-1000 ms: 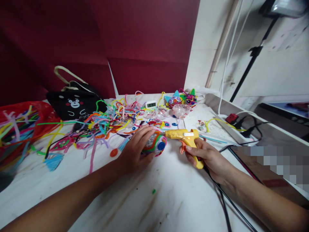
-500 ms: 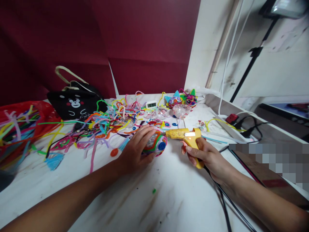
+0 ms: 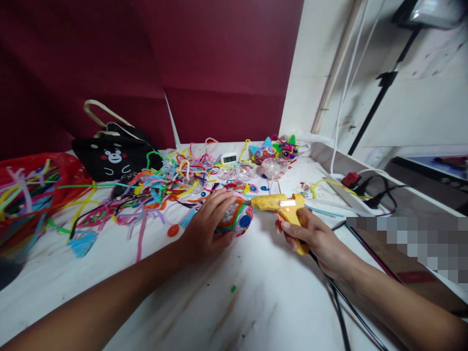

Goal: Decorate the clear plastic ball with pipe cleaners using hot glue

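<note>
The left hand (image 3: 208,220) is grasping the ball (image 3: 237,214) on the table (image 3: 278,292) while the right hand (image 3: 317,233) is gripping the gun (image 3: 288,207) to the ball's right, nozzle (image 3: 248,202) by its upper edge; keeping both steady should serve well. Fuzzy strips (image 3: 238,210) are curving around the ball's rounded form beside a smooth blue button (image 3: 244,221).

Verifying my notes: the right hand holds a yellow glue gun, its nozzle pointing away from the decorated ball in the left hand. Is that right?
Not quite: in the head view, the nozzle points toward the decorated ball. The right hand does hold the yellow glue gun, the left hand the ball.
</note>
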